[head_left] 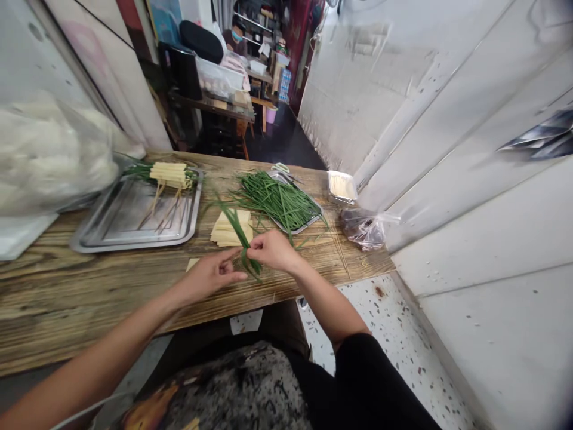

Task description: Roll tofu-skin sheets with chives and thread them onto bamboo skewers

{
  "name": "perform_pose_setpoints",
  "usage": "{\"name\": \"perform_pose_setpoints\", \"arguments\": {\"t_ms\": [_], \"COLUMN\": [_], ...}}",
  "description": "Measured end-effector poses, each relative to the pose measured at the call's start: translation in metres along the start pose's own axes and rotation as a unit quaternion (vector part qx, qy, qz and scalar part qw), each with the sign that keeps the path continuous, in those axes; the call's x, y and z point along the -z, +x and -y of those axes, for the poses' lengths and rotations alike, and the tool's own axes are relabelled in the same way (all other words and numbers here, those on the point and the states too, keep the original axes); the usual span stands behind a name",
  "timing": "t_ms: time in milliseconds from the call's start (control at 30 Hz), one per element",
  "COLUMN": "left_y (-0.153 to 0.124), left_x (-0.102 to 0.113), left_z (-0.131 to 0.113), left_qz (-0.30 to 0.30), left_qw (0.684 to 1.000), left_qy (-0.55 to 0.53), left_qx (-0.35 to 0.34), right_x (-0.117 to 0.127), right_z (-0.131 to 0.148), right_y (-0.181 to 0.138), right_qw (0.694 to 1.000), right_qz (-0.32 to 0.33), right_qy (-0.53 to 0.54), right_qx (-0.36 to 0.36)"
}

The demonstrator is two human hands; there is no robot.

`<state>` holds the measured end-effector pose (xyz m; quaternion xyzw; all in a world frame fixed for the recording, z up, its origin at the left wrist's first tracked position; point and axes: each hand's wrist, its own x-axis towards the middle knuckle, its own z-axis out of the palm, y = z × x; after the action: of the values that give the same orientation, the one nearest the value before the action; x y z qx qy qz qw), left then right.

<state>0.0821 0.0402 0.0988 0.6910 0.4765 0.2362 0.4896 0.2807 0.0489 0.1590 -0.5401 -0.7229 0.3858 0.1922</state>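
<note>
My right hand (272, 251) pinches a small bunch of garlic chives (236, 224), its long leaves pointing up and away from me and its short end hanging below the fingers. Beside it on the left, my left hand (213, 276) is open, thumb and fingers apart, fingertips close to the bunch; whether they touch it I cannot tell. Just behind the hands lies a stack of pale yellow tofu sheets (219, 232). Part of another pale sheet (192, 263) shows from behind my left hand. More garlic chives (280, 200) are heaped on a metal tray (312, 222).
At left, a large metal tray (134, 240) holds skewered tofu rolls (170, 174) and chives, beside a bulging plastic bag (49, 155). Bare skewers (340, 251), a bagged dark item (364, 228), a white-filled container (342, 186) and scissors (281, 168) lie rightward. A masked person sits far back.
</note>
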Motion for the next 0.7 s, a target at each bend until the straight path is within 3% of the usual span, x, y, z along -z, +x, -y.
{"name": "perform_pose_setpoints", "arguments": {"t_ms": [100, 167, 200, 267, 300, 367, 467, 500, 600, 700], "left_y": [0.0, -0.003, -0.006, -0.017, -0.023, -0.037, -0.048, -0.048, -0.039, -0.026], "left_x": [-0.004, 0.0, 0.003, 0.009, 0.009, 0.004, -0.014, -0.02, -0.024, -0.01], "left_z": [-0.004, -0.002, 0.001, 0.01, 0.014, 0.016, 0.004, -0.001, -0.016, -0.021], "left_qz": [-0.005, 0.039, 0.049, 0.01, -0.045, -0.07, 0.075, 0.091, -0.002, -0.116], "left_qw": [0.997, 0.995, 0.995, 0.998, 0.996, 0.992, 0.996, 0.994, 0.991, 0.983], "left_qy": [-0.071, -0.094, -0.084, -0.017, 0.029, 0.08, 0.004, -0.035, -0.128, -0.143], "left_qx": [-0.009, 0.006, 0.022, 0.059, 0.072, 0.073, 0.05, 0.049, 0.035, 0.002], "right_x": [0.006, 0.004, 0.003, 0.001, 0.001, 0.001, 0.003, 0.003, 0.003, -0.002], "right_z": [0.01, 0.011, 0.011, 0.01, 0.01, 0.012, 0.023, 0.027, 0.032, 0.022], "right_y": [0.006, 0.007, 0.006, 0.007, 0.008, 0.011, 0.014, 0.014, 0.008, -0.003], "right_qw": [0.993, 0.988, 0.987, 0.991, 0.993, 0.986, 0.967, 0.966, 0.972, 0.986], "right_qz": [0.114, 0.15, 0.151, 0.123, 0.097, 0.043, 0.02, 0.025, 0.045, 0.064], "right_qy": [0.001, 0.031, 0.039, 0.005, -0.041, -0.152, -0.251, -0.258, -0.229, -0.142], "right_qx": [-0.007, -0.026, -0.035, -0.05, -0.056, -0.058, -0.031, -0.016, 0.022, 0.057]}}
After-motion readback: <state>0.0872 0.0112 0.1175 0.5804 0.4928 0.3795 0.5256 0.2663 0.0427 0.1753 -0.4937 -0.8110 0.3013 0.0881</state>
